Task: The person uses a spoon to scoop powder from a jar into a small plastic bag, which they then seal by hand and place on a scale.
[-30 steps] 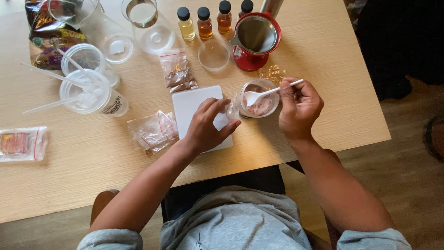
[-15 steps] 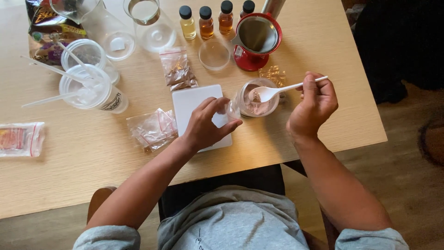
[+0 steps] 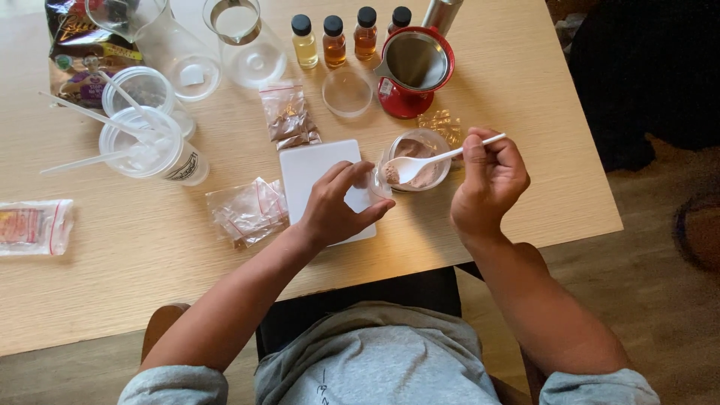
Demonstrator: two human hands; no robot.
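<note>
The right hand (image 3: 487, 184) pinches the handle of a white plastic spoon (image 3: 435, 159) between thumb and fingers, with the other fingers curled in. The spoon's bowl carries a little brownish powder and sits over the near left edge of a small clear dish (image 3: 420, 159) that holds more of the same powder. The left hand (image 3: 337, 206) lies over a white square board (image 3: 319, 176) just left of the dish; its thumb and fingers are pressed on a small clear container (image 3: 377, 180) held at the dish's left rim, right under the spoon's tip.

Behind the dish stands a red funnel-shaped cup (image 3: 415, 71), with a shallow clear lid (image 3: 346, 93) to its left. Four small bottles (image 3: 349, 34) with black caps stand in a row further back. A small bag (image 3: 289, 116) of brown powder lies behind the board, and crumpled empty bags (image 3: 247, 211) lie left of it. Far left of the dish on the desk (image 3: 135, 277) are clear plastic cups (image 3: 150, 146) with white stirrers in them.
</note>
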